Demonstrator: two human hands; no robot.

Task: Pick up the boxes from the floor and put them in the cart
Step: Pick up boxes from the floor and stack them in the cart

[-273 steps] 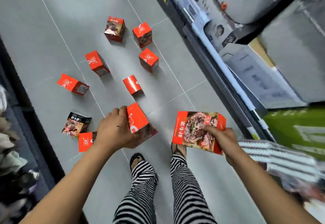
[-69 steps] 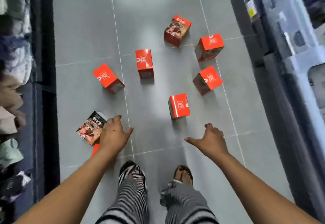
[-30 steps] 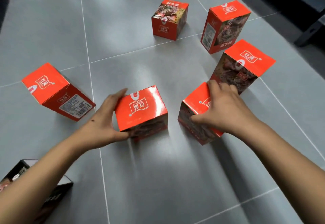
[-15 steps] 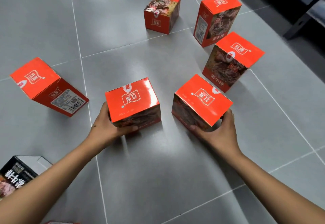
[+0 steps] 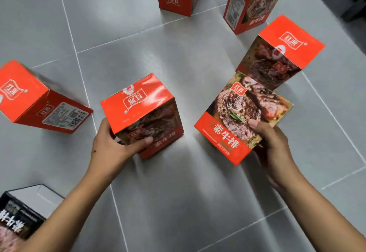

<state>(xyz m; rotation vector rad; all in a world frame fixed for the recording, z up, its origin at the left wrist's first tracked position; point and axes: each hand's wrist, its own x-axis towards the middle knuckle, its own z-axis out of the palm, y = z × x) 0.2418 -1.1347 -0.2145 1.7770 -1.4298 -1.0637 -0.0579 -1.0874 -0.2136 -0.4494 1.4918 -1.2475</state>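
gripping 1 box per hand lets you clear 2 at once: your left hand (image 5: 111, 146) curls round the upright red box (image 5: 142, 109), thumb across its front; your right hand (image 5: 271, 142) pinches the steak-picture box (image 5: 237, 117), tilted up off the floor (image 5: 178, 63). the cart is out of view.

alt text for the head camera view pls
Seen from above, a person's left hand grips a red box and the right hand grips a second red box, tilted to show its steak picture, over a grey tiled floor. Four more red boxes and one black box sit on the floor around them.
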